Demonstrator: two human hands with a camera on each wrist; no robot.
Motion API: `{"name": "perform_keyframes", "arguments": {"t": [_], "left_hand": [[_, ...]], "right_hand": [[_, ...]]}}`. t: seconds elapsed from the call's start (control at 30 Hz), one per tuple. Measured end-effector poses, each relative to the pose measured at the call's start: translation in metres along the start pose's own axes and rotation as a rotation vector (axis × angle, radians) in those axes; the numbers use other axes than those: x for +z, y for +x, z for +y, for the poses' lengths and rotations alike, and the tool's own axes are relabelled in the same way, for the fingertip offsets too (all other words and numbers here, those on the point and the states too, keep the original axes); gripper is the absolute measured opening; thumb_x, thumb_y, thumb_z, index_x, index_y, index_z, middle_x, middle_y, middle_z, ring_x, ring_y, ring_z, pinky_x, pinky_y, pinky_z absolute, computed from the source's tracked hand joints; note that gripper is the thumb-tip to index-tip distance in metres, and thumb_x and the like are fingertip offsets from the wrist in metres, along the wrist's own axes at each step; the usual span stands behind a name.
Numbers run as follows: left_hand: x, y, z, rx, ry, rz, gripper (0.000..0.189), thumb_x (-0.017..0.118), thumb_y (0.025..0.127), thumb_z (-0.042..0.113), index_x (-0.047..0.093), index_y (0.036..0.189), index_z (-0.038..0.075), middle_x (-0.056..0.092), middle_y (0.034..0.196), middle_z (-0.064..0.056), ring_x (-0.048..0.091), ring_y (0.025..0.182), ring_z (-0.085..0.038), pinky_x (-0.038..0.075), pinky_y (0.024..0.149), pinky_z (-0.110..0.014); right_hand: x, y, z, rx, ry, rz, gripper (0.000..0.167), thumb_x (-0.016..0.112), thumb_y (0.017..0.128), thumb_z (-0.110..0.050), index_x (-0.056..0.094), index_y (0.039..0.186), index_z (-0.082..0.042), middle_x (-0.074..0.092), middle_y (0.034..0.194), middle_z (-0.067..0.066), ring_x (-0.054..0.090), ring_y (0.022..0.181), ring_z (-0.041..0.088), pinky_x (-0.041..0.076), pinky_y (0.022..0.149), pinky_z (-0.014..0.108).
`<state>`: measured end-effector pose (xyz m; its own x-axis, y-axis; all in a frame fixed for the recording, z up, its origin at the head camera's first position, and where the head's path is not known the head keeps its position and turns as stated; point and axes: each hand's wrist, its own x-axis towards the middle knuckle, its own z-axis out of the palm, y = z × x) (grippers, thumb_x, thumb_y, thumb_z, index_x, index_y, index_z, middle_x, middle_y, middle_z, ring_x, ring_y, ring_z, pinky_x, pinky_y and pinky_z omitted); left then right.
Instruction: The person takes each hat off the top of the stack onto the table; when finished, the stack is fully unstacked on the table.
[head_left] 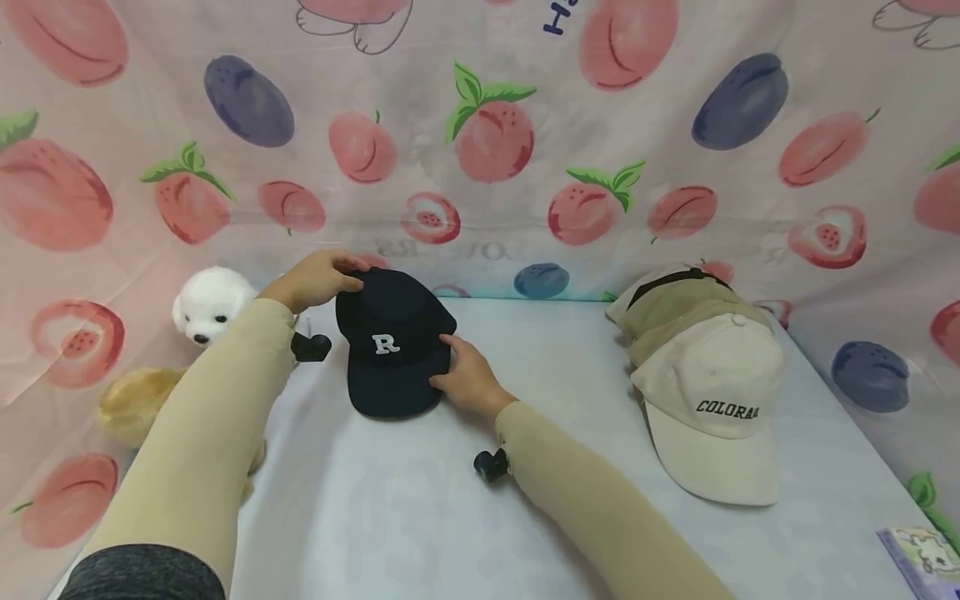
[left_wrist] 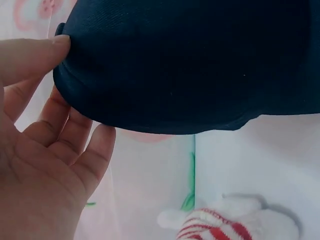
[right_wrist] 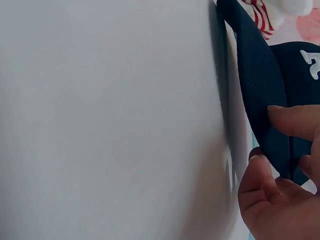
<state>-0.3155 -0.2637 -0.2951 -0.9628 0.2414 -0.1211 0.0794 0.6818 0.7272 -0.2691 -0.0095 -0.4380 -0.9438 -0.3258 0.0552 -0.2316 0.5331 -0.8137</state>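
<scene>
A dark navy baseball cap with a white letter R on its front faces me, brim toward me, left of the table's middle. My left hand holds it at the upper left of the crown; in the left wrist view the thumb lies over the cap's edge and the other fingers are beneath. At the other side, my right hand pinches the side of the brim. The right wrist view shows the brim between that thumb and fingers, its edge close over the white table.
Several nested caps stand at the right, the front one a cream cap lettered in black. A white plush dog and a tan plush toy are at the left, partly behind my sleeve. A small printed card lies at the lower right. Fruit-printed fabric hangs behind.
</scene>
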Motion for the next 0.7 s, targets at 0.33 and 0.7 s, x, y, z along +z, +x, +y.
{"name": "perform_keyframes", "arguments": {"t": [0.33, 0.7], "left_hand": [[-0.005, 0.005, -0.002, -0.005, 0.054, 0.038, 0.037, 0.058, 0.096, 0.005, 0.056, 0.131, -0.006, 0.050, 0.134, -0.031, 0.045, 0.124, -0.041, 0.035, 0.106, -0.055], [-0.007, 0.008, -0.011, -0.012, 0.068, 0.067, 0.034, 0.055, 0.096, 0.000, 0.057, 0.130, -0.007, 0.052, 0.132, -0.032, 0.047, 0.122, -0.042, 0.037, 0.105, -0.055]], "right_hand": [[0.017, 0.007, -0.005, 0.029, 0.011, -0.023, 0.073, 0.073, 0.086, -0.007, 0.040, 0.151, -0.001, 0.042, 0.148, 0.023, 0.035, 0.141, 0.034, 0.027, 0.115, 0.040], [0.027, 0.010, -0.013, 0.028, 0.004, -0.065, 0.073, 0.073, 0.087, -0.008, 0.039, 0.151, 0.001, 0.040, 0.152, 0.020, 0.034, 0.143, 0.031, 0.027, 0.115, 0.039]]}}
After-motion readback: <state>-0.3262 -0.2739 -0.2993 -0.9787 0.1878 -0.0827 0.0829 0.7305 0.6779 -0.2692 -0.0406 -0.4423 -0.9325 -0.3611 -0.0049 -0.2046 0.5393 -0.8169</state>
